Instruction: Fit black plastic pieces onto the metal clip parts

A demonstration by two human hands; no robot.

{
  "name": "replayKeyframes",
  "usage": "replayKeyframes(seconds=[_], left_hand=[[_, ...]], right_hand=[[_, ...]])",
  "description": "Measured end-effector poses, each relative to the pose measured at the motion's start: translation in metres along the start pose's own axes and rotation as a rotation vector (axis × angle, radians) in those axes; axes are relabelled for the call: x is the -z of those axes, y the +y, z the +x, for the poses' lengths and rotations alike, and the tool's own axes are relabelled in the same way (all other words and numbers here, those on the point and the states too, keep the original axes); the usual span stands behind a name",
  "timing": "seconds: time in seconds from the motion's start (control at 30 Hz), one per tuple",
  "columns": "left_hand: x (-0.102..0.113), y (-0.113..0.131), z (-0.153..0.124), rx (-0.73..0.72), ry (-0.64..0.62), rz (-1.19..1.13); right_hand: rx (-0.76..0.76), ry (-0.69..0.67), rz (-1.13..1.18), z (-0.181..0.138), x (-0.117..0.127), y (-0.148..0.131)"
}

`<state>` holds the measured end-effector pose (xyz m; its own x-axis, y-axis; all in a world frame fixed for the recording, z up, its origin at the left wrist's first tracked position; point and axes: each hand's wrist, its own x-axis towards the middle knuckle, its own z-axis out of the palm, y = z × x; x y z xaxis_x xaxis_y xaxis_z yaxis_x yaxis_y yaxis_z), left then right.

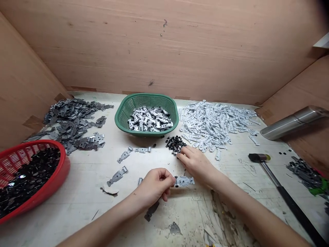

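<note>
My left hand (157,185) is closed, thumb and forefinger pinching one end of a flat grey piece (185,181) with small black parts at its near end. Under that hand lies a darker flat piece (152,211), partly covered, and another grey end pokes out at its left. My right hand (194,161) reaches to a small heap of black parts (173,144), its fingertips drawn together at the heap's edge. Whatever is between those fingertips is too small to make out. Left of the hands, loose grey pieces (117,176) lie on the table.
A green basket (120,118) holds white-and-black pieces. Behind my right hand spreads a pile of pale pieces (213,120); dark grey ones (74,120) lie left. A red basket (65,164) holds black parts. At right are a hammer (279,187) and a metal tube (293,121). Cardboard walls (164,51) enclose the table.
</note>
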<state>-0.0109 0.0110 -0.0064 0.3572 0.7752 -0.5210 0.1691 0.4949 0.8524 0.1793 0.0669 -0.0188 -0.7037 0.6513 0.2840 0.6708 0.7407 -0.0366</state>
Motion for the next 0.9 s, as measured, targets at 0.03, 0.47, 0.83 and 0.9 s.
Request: replayKeyframes(seconds=[0.03, 0.47, 0.83, 0.9], left_hand=[[0.0, -0.001, 0.0, 0.0, 0.002, 0.001], [0.002, -0.003, 0.002, -0.013, 0.025, -0.012], [0.0, -0.003, -0.001, 0.002, 0.023, -0.004], [-0.001, -0.003, -0.002, 0.002, 0.021, -0.015]], right_hand=[[0.031, -0.002, -0.006, 0.004, -0.003, 0.0], [-0.222, 0.219, 0.327, -0.022, 0.014, -0.002], [-0.251, 0.316, 0.417, -0.049, 0.034, -0.022], [-0.234, 0.28, 0.479, -0.048, 0.038, -0.025]])
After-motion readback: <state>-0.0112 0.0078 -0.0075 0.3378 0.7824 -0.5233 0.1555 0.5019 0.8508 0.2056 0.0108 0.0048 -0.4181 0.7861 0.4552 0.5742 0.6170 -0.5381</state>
